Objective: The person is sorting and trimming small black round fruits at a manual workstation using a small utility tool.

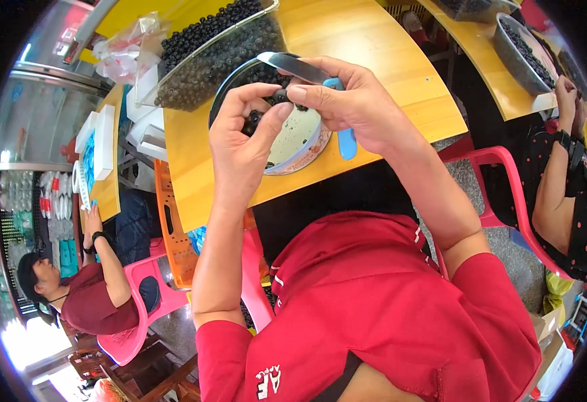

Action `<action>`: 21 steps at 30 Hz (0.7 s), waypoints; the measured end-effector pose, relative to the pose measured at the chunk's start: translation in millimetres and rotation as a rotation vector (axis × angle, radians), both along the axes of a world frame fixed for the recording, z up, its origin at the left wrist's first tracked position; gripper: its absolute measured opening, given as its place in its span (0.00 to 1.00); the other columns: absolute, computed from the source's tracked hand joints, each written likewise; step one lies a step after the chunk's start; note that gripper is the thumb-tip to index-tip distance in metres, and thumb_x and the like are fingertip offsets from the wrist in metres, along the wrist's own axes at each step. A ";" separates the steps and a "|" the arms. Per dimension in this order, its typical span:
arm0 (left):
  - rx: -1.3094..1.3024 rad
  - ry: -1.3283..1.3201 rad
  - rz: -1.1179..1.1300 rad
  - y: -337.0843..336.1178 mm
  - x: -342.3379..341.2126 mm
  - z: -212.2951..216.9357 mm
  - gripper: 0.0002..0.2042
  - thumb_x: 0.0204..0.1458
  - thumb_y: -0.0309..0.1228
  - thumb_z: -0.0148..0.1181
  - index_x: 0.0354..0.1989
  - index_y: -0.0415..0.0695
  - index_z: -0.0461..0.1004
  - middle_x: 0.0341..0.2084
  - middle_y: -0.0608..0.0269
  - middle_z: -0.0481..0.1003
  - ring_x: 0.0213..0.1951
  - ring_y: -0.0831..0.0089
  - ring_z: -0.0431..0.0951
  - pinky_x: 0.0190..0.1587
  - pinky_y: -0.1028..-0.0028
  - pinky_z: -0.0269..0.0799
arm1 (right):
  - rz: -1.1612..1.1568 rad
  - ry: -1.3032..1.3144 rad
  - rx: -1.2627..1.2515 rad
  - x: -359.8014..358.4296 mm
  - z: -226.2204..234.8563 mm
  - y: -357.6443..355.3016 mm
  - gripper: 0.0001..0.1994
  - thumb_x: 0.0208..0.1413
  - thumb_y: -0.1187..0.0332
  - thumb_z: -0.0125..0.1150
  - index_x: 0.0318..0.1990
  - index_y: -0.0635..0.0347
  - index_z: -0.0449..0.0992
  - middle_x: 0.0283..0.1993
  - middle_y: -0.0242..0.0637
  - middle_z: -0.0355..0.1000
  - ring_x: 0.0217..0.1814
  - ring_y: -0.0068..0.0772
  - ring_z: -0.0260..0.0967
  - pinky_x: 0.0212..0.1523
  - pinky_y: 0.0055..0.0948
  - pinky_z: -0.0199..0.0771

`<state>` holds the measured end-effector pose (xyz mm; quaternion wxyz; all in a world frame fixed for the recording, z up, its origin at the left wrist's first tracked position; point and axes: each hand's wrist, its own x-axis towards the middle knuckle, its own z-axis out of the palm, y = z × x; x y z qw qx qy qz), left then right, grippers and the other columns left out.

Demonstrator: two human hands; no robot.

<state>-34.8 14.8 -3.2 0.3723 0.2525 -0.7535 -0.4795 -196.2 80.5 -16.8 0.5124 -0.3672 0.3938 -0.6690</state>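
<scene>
Over a round basin [298,137] with a pale inside and patterned outer wall, my two hands meet. My left hand [240,134] is closed, pinching a small dark round fruit [280,96] between thumb and fingertips. More dark round fruits [252,120] show in its curled fingers. A knife [348,143] with a blue handle is gripped in my right hand [357,107]. Its metal blade points left above the pinched fruit, and the right thumb rests beside that fruit. Dark fruits also lie at the basin's far side, partly covered by my hands.
A clear plastic tub [203,84] heaped with dark round fruits stands at the far left of the wooden table [360,40]. Plastic bags [122,57] lie beyond it. People sit on pink chairs left and right; another basin [524,53] holds dark fruits at right.
</scene>
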 end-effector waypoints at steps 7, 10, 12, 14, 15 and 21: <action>-0.029 0.083 0.036 -0.4 -0.8 -0.2 0.10 0.53 0.20 0.60 0.44 0.41 0.73 0.24 0.75 0.68 0.29 0.89 0.65 0.31 0.87 0.59 | 0.013 0.001 0.018 3.3 6.0 3.0 0.15 0.54 0.67 0.65 0.48 0.60 0.76 0.25 0.20 0.67 0.19 0.05 0.52 0.17 0.11 0.45; -0.091 0.065 0.024 -0.3 -0.6 1.0 0.10 0.53 0.19 0.60 0.43 0.41 0.74 0.24 0.75 0.68 0.29 0.89 0.65 0.31 0.87 0.59 | 0.004 -0.002 0.031 4.7 8.9 3.8 0.16 0.54 0.67 0.64 0.49 0.60 0.76 0.25 0.20 0.67 0.19 0.05 0.51 0.17 0.11 0.45; -0.079 0.076 0.007 1.2 -0.5 1.7 0.10 0.53 0.19 0.60 0.43 0.41 0.74 0.24 0.75 0.68 0.29 0.89 0.65 0.31 0.87 0.59 | -0.003 -0.013 0.037 3.4 7.5 3.6 0.16 0.54 0.66 0.64 0.50 0.60 0.76 0.25 0.20 0.66 0.18 0.05 0.51 0.17 0.11 0.45; 0.072 0.116 -0.011 3.5 0.0 2.8 0.10 0.52 0.20 0.60 0.43 0.41 0.74 0.24 0.75 0.68 0.27 0.90 0.64 0.28 0.87 0.58 | 0.098 -0.121 0.054 0.2 3.2 2.3 0.16 0.55 0.66 0.64 0.50 0.60 0.75 0.24 0.19 0.65 0.18 0.05 0.50 0.16 0.11 0.46; 0.072 0.116 -0.011 3.0 0.4 1.8 0.10 0.52 0.20 0.60 0.43 0.41 0.74 0.24 0.75 0.68 0.27 0.90 0.64 0.28 0.87 0.58 | 0.098 -0.121 0.053 0.2 4.0 2.4 0.16 0.55 0.66 0.64 0.50 0.60 0.75 0.24 0.19 0.65 0.18 0.05 0.50 0.16 0.11 0.46; 0.475 0.333 -0.098 3.1 -1.3 -10.4 0.13 0.51 0.23 0.63 0.45 0.38 0.73 0.25 0.72 0.71 0.19 0.90 0.60 0.19 0.87 0.50 | 0.161 -0.179 0.051 1.5 2.3 0.8 0.16 0.56 0.66 0.63 0.50 0.60 0.75 0.22 0.18 0.62 0.17 0.05 0.50 0.16 0.10 0.47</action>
